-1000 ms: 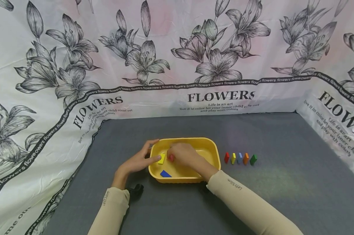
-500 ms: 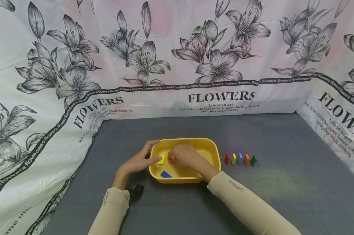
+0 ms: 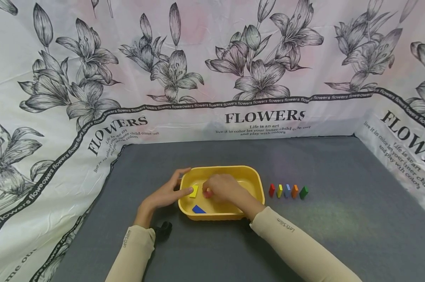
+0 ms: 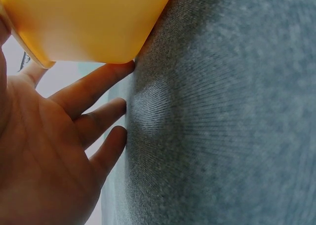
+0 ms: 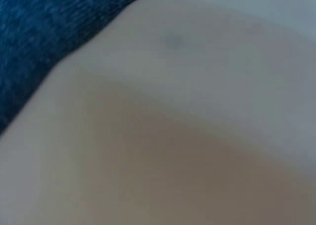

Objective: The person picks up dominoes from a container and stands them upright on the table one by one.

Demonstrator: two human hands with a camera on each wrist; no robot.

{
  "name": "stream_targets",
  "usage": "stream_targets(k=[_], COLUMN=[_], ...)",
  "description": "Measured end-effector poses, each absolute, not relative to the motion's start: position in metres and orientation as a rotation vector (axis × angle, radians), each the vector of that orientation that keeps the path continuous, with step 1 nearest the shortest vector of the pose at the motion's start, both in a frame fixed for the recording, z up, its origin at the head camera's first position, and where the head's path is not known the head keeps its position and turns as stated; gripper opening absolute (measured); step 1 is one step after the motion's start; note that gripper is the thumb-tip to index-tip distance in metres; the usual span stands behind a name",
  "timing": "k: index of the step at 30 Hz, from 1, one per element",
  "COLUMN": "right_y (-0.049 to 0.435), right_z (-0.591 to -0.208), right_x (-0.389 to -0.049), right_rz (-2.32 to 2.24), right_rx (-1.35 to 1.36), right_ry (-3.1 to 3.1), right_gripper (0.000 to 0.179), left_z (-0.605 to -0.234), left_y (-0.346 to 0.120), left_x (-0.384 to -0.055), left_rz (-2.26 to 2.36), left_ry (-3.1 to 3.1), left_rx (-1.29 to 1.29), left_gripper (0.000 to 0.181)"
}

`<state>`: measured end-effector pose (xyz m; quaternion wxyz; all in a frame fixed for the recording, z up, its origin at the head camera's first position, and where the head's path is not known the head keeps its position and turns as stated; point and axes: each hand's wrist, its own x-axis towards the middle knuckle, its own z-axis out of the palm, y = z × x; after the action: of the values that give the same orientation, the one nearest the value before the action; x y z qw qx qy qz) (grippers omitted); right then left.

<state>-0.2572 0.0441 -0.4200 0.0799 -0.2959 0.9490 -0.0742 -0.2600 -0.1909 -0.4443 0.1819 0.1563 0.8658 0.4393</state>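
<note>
At the left end of a yellow plastic tray (image 3: 246,184), my left hand (image 3: 164,194) holds the rim, thumb over the edge and fingers outside. In the left wrist view, its fingers (image 4: 101,87) spread along the tray's outer wall (image 4: 94,22), tips at the table. My right hand (image 3: 222,188) reaches into the tray, fingers curled around a small red block (image 3: 208,193); most of that block is hidden. Near my left thumb lies a yellow block (image 3: 194,191) inside the tray, with a blue block (image 3: 198,209) closer to the front wall. The right wrist view is only blur.
Right of the tray, a row of small upright blocks stands on the grey table (image 3: 212,250): red (image 3: 271,190), yellow (image 3: 280,190), blue (image 3: 287,190), orange (image 3: 295,191) and green (image 3: 304,192). A flower-printed cloth (image 3: 184,121) encloses the back and sides.
My right hand has shifted very slightly to the right with the red block. The left hand, the tray and the other blocks stay where they were.
</note>
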Motion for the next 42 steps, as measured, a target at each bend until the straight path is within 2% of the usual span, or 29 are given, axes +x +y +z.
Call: stream_targets(k=[10,23,31,42], right_y=[0.049,0.095,0.125,0.167], right_z=[-0.420,-0.404,-0.401,-0.394], right_x=[-0.255,-0.249,-0.236,-0.222], right_rz=[-0.267,-0.832,-1.134,-1.416], right_rx=[-0.930,-1.128,-1.034,-0.838], right_ry=[2.846,2.776,2.793,2.749], right_gripper=[0.013,0.022,0.021,0.029], left_z=[-0.444,-0.445,-0.445,-0.446], left_y=[-0.190,-0.190,-0.191,-0.191], left_x=[-0.259,-0.261,-0.260,-0.259], left_rz=[1.244,1.226,1.227,1.227], left_ry=[2.442,2.453,2.457,2.457], left_rx=[0.441,0.442,0.443,0.455], left_gripper=[0.075,0.076,0.078,0.077])
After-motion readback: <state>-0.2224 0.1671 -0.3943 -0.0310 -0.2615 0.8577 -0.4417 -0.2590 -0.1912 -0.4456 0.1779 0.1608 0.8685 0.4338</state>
